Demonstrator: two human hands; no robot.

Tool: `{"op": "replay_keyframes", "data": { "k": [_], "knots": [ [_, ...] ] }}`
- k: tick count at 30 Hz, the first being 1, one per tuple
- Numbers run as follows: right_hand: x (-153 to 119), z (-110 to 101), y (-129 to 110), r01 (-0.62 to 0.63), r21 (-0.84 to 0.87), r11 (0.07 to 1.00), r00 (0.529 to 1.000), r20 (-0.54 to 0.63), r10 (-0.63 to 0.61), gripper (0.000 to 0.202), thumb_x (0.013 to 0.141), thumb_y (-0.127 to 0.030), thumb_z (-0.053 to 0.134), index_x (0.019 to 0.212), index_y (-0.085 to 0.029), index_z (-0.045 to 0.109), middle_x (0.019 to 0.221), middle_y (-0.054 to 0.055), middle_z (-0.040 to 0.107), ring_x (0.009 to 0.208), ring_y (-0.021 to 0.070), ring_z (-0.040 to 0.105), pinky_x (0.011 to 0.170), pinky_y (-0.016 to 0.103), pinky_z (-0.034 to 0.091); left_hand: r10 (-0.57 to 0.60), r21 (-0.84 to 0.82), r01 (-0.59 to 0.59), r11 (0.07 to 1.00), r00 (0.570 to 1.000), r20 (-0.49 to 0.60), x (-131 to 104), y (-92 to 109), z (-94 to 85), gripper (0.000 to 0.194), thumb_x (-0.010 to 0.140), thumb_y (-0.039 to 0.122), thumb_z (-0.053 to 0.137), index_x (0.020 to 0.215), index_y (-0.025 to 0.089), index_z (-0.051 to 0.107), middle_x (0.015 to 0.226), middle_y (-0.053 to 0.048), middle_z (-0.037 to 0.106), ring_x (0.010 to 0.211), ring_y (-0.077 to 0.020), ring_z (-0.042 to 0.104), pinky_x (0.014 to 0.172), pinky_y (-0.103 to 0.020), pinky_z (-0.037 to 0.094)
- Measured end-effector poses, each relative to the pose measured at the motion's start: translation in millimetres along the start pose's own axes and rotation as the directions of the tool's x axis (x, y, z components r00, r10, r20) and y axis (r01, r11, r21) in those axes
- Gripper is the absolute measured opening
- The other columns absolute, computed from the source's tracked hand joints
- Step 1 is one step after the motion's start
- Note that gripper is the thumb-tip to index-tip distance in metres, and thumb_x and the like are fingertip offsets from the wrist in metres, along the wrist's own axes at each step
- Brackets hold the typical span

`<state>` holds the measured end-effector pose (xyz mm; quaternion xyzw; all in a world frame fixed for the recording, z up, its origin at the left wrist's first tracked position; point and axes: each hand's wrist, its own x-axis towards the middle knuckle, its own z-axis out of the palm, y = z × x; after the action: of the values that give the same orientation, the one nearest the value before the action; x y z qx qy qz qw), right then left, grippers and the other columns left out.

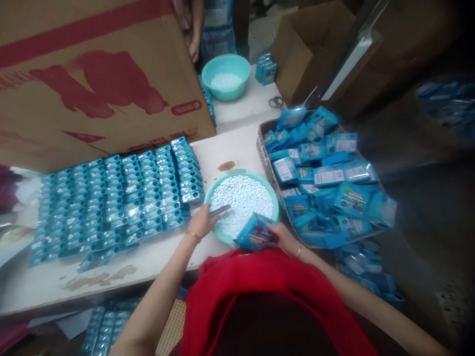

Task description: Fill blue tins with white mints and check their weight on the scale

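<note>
A turquoise bowl (275, 198) full of small white pellets stands at the table's front edge. My left hand (202, 221) is closed round a thin grey tool (220, 211), whose tip lies over the pellets at the bowl's left side. In my right hand (285, 238) is a blue printed packet (256, 231), tilted over the bowl's lower right rim. Rows of small blue packs (126, 198) stand close together left of the bowl. To the right, a box (264, 148) is heaped with blue packets (328, 175).
A large printed carton (100, 74) rises behind the rows. Beyond it are a second turquoise bowl (227, 94) with white pellets, black scissors (276, 102), upright blue packs (265, 70) and an open carton (313, 47). Another person's hand (194, 49) shows at the carton's edge.
</note>
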<state>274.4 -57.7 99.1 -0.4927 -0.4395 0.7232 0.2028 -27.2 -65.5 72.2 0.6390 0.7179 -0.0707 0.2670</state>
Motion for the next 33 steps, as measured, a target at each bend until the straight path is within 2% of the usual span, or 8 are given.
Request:
{"op": "replay_keyframes", "data": {
  "k": [4, 6, 9, 14, 20, 23, 27, 33],
  "knots": [
    [5, 26, 7, -0.019, 0.203, 0.979, 1.000, -0.016, 0.023, 0.046, 0.069, -0.053, 0.073, 0.101, -0.021, 0.065, 0.101, 0.005, 0.073, 0.099, 0.0266, 0.066, 0.089, 0.043, 0.053, 0.179, 0.098, -0.200, 0.975, 0.965, 0.192, 21, 6, -5.8, 0.016, 0.090, 0.023, 0.046, 0.098, 0.017, 0.059, 0.101, -0.010, 0.063, 0.095, -0.0208, 0.062, 0.083, -0.031, 0.046],
    [-2, 33, 12, -0.033, 0.268, 0.963, 0.999, -0.025, 0.041, 0.048, 0.068, -0.047, 0.076, 0.106, -0.022, 0.061, 0.106, 0.005, 0.072, 0.101, 0.0252, 0.066, 0.090, 0.043, 0.053, 0.214, 0.119, -0.246, 0.962, 0.948, 0.234, 31, 9, 1.2, 0.016, 0.089, 0.017, 0.045, 0.093, 0.015, 0.060, 0.099, -0.012, 0.063, 0.092, -0.0212, 0.062, 0.082, -0.032, 0.047],
    [-21, 37, 19, -0.004, 0.282, 0.959, 0.983, -0.175, 0.056, 0.046, 0.073, -0.044, 0.073, 0.111, -0.023, 0.058, 0.112, 0.005, 0.070, 0.104, 0.0232, 0.065, 0.095, 0.043, 0.050, 0.265, 0.110, -0.303, 0.947, 0.927, 0.266, 46, 19, 19.7, 0.020, 0.089, 0.012, 0.040, 0.091, 0.013, 0.059, 0.097, -0.013, 0.062, 0.091, -0.0208, 0.062, 0.082, -0.032, 0.047],
    [-42, 40, 25, 0.079, 0.216, 0.973, 0.881, -0.471, 0.033, 0.044, 0.071, -0.040, 0.076, 0.107, -0.024, 0.057, 0.104, 0.004, 0.072, 0.097, 0.0229, 0.068, 0.091, 0.042, 0.053, 0.393, -0.001, -0.407, 0.913, 0.882, 0.259, 66, 44, 52.6, 0.021, 0.093, 0.022, 0.040, 0.099, 0.015, 0.058, 0.103, -0.012, 0.061, 0.098, -0.0217, 0.060, 0.088, -0.034, 0.047],
    [-39, 36, 38, 0.104, 0.056, 0.993, 0.764, -0.644, -0.043, 0.047, 0.070, -0.041, 0.076, 0.108, -0.021, 0.057, 0.105, 0.007, 0.070, 0.096, 0.0244, 0.067, 0.089, 0.043, 0.053, 0.516, -0.138, -0.497, 0.856, 0.836, 0.189, 78, 59, 71.3, 0.023, 0.092, 0.022, 0.041, 0.110, 0.016, 0.053, 0.113, -0.011, 0.059, 0.105, -0.0210, 0.057, 0.096, -0.036, 0.044],
    [-36, 28, 45, 0.125, -0.164, 0.979, 0.701, -0.684, -0.204, 0.045, 0.075, -0.041, 0.072, 0.113, -0.021, 0.056, 0.108, 0.008, 0.067, 0.100, 0.0247, 0.064, 0.092, 0.045, 0.050, 0.571, -0.192, -0.541, 0.819, 0.805, 0.164, 77, 51, 56.7, 0.023, 0.092, 0.027, 0.043, 0.109, 0.017, 0.054, 0.105, -0.009, 0.061, 0.096, -0.0201, 0.059, 0.090, -0.035, 0.047],
    [-31, 20, 43, 0.110, -0.453, 0.885, 0.652, -0.639, -0.408, 0.043, 0.078, -0.040, 0.069, 0.115, -0.021, 0.056, 0.109, 0.010, 0.066, 0.102, 0.0263, 0.062, 0.092, 0.045, 0.049, 0.642, -0.230, -0.608, 0.760, 0.758, 0.116, 65, 34, 7.0, 0.026, 0.092, 0.030, 0.044, 0.113, 0.017, 0.053, 0.101, -0.008, 0.061, 0.091, -0.0183, 0.059, 0.087, -0.033, 0.047],
    [-20, 28, 27, 0.122, -0.690, 0.713, 0.675, -0.469, -0.569, 0.038, 0.085, -0.035, 0.061, 0.120, -0.021, 0.055, 0.111, 0.012, 0.063, 0.105, 0.0266, 0.060, 0.090, 0.041, 0.049, 0.800, -0.240, -0.773, 0.587, 0.600, 0.022, 34, 37, -74.0, 0.025, 0.094, 0.034, 0.044, 0.109, 0.017, 0.055, 0.095, -0.007, 0.061, 0.085, -0.0166, 0.057, 0.078, -0.031, 0.047]
  ]
}}
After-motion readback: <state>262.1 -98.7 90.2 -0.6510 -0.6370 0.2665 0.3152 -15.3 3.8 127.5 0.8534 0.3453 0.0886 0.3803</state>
